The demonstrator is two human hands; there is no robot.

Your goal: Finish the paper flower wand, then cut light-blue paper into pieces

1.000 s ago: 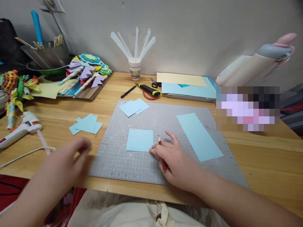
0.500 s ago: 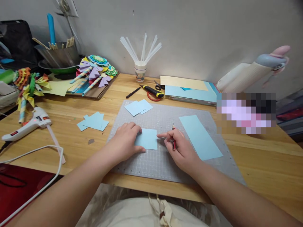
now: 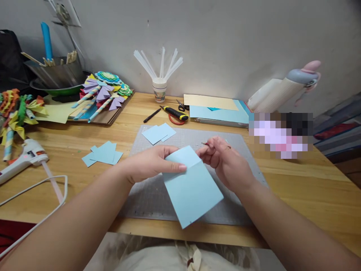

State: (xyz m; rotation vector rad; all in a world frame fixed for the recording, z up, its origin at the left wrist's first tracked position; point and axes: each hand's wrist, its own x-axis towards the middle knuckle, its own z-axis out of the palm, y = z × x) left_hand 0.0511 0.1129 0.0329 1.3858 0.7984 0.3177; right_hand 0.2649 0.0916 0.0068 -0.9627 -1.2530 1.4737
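Note:
My left hand [image 3: 152,163] holds light blue paper [image 3: 193,188] above the grey cutting mat [image 3: 143,207], thumb on top and fingers behind. A smaller blue piece lies along the paper's upper end, with a crease or edge between them. My right hand [image 3: 229,163] is closed around a pencil [image 3: 205,143] at the paper's upper right; its fingertips are near the paper's edge. Two blue squares [image 3: 155,134] rest at the mat's top left. Left of the mat, several blue pieces [image 3: 104,152] overlap on the wooden table [image 3: 76,192].
A white glue gun [image 3: 25,156] and its cord lie at left. Behind the mat are a black pen [image 3: 152,115], a yellow-black cutter [image 3: 175,113], scissors [image 3: 181,105], a paper cup [image 3: 160,90] of white strips and a paper stack [image 3: 220,114]. Paper flowers [image 3: 104,90] lie back left.
The long blue strip has left the mat's right side, and blue paper is now raised in my left hand. My right hand has moved up and turned with the pencil. The view has shifted slightly.

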